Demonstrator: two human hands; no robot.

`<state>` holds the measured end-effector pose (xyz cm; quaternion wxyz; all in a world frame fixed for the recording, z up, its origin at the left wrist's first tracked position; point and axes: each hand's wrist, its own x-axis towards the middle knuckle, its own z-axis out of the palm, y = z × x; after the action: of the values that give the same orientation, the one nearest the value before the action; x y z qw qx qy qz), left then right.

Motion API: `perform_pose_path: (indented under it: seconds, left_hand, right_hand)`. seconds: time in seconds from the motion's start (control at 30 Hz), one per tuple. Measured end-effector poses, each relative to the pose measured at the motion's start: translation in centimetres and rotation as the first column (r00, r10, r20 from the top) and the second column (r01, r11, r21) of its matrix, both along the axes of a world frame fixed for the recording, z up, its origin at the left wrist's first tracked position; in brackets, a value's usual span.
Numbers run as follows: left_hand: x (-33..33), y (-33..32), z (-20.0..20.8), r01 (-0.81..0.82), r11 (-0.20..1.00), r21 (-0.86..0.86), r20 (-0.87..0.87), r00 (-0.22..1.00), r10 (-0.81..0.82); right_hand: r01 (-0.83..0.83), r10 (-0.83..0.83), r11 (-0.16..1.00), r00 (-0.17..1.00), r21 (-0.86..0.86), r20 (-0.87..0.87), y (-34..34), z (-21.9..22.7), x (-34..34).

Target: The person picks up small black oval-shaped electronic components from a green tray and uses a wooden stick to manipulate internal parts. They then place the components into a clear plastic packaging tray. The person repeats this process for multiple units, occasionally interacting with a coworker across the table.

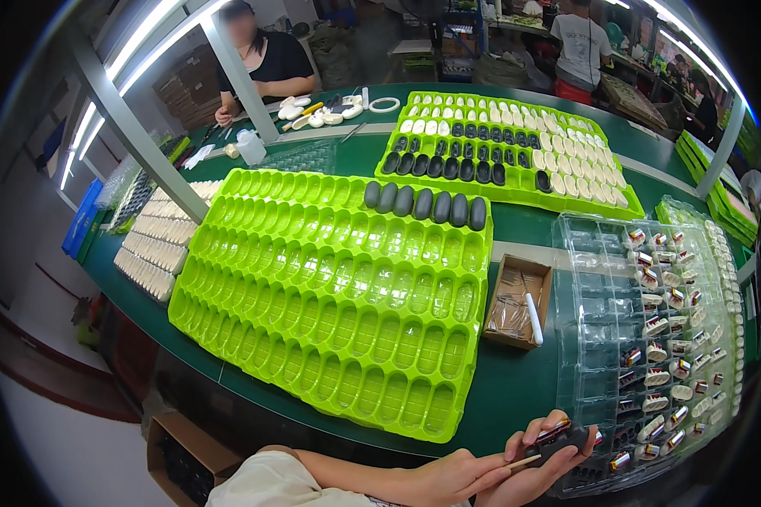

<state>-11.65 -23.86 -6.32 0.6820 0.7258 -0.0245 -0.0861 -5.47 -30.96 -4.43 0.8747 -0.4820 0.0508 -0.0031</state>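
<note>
In the head view, my left grip (455,478) pinches a wooden stick (525,462); my right grip (528,486) is wrapped round a dark casing (569,443), right of the large green tray (338,314). Far beyond that tray, a pale shirt (580,42) bears small printing.

Single view, from left of two head-worn fisheye cameras, looking down and ahead across green table (516,380). Upright, unmirrored, very wide. Wearer's forearm (355,475) close at lower edge; person (271,66) farther off, upper left; straight edges bend toward dark round rim.
</note>
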Motion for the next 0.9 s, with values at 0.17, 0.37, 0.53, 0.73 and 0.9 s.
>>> perform_pose_path:
  seconds: [0.17, 0.37, 0.53, 0.73, 0.9]
  left_hand:
    - [-0.4, 0.0, -0.4, -0.023, 0.999, -0.023, 0.011, 1.000, 0.024]
    - [-0.6, -0.2, -0.9, -0.023, 1.000, -0.011, 0.024, 0.999, 0.023]
    - [-0.7, -0.3, -1.2, -0.024, 1.000, -0.011, 0.030, 0.999, 0.024]
    - [-0.6, -0.1, -0.6, -0.024, 1.000, -0.004, 0.013, 1.000, 0.024]
    - [-0.7, -0.2, -0.9, -0.020, 1.000, -0.022, 0.010, 1.000, 0.020]
  right_hand:
    - [-0.037, 0.037, 0.999, 0.999, -0.016, 0.007, 0.0, 0.0, -0.1]
    - [0.001, -0.001, 1.000, 1.000, -0.025, 0.001, 0.2, 0.0, -0.1]
    - [0.026, -0.026, 0.999, 1.000, -0.028, -0.010, 0.4, 0.2, -0.2]
    - [0.016, -0.016, 0.999, 1.000, -0.043, -0.001, 0.2, -0.1, -0.3]
    - [-0.004, 0.005, 1.000, 1.000, -0.022, 0.010, 0.2, -0.2, -0.3]
